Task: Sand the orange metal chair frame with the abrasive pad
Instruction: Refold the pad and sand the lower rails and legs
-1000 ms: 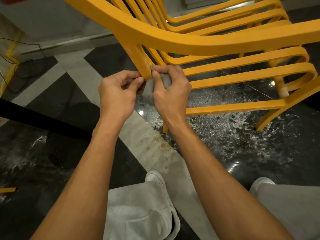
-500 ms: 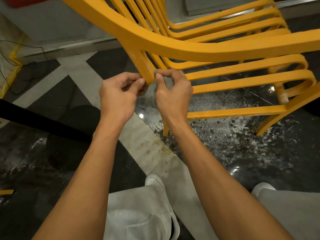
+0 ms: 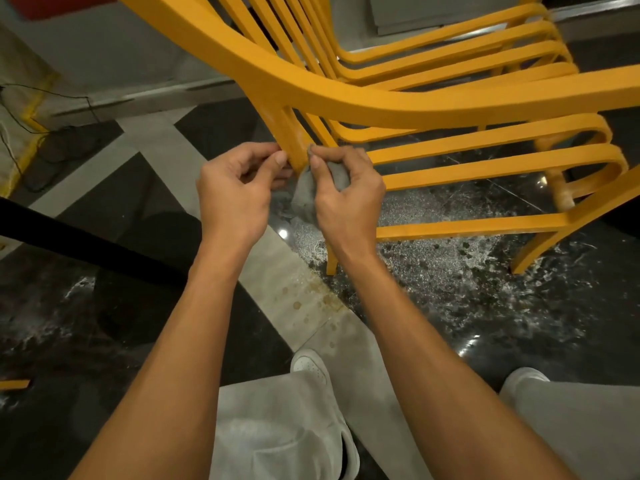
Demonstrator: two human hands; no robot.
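Note:
The orange metal chair frame (image 3: 381, 95) fills the upper half of the head view, its slats curving to the right. One upright leg runs down between my hands and shows pale scuffed patches. A grey abrasive pad (image 3: 304, 188) is wrapped around that leg. My right hand (image 3: 346, 199) grips the pad from the right, thumb and fingers curled over it. My left hand (image 3: 235, 195) pinches the pad's other end against the leg's left side. Part of the pad is hidden behind my fingers.
The floor (image 3: 467, 289) is dark polished stone with pale bands, dusted with white sanding residue under the chair. Black cables (image 3: 52, 133) lie at the left by a wall. My grey trouser legs and white shoes (image 3: 311, 368) are below.
Both hands with the pad have shifted slightly down the leg and back up; the view has tilted a little. The grip is unchanged.

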